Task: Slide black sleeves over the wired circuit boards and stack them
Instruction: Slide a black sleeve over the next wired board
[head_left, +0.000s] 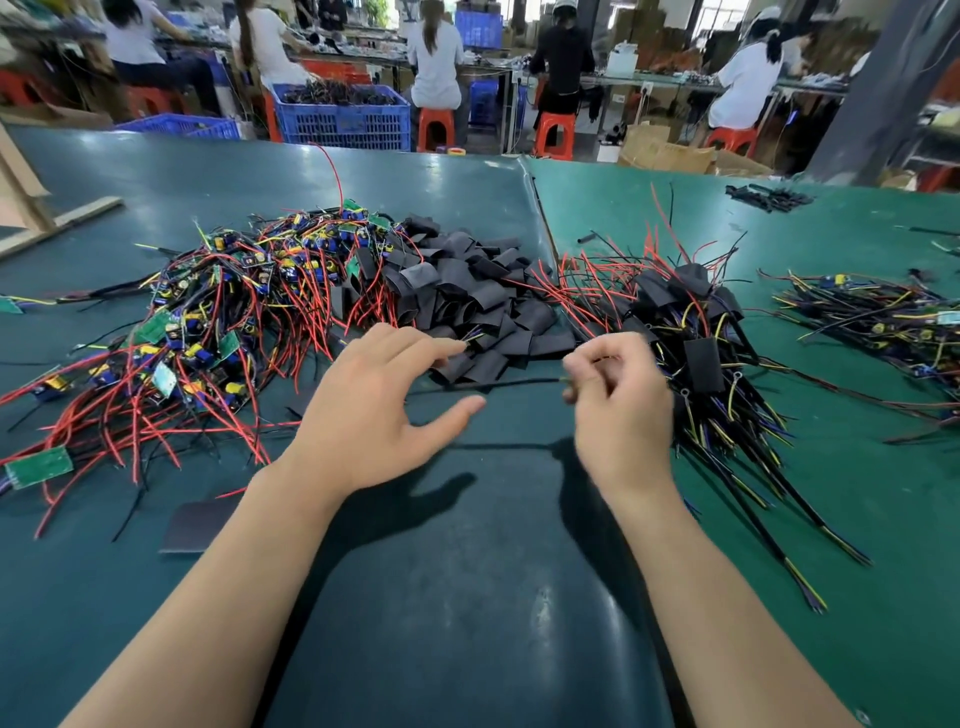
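Both hands hover at the sleeve pile's (467, 296) near edge.

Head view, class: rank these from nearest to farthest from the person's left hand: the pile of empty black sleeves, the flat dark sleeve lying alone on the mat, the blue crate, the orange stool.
1. Pile of empty black sleeves: just ahead of the left hand, at its fingertips.
2. Flat dark sleeve: alone on the mat, near-left of the wrist.
3. Blue crate: beyond the table's far edge.
4. Orange stool: beside the crate, slightly farther right.
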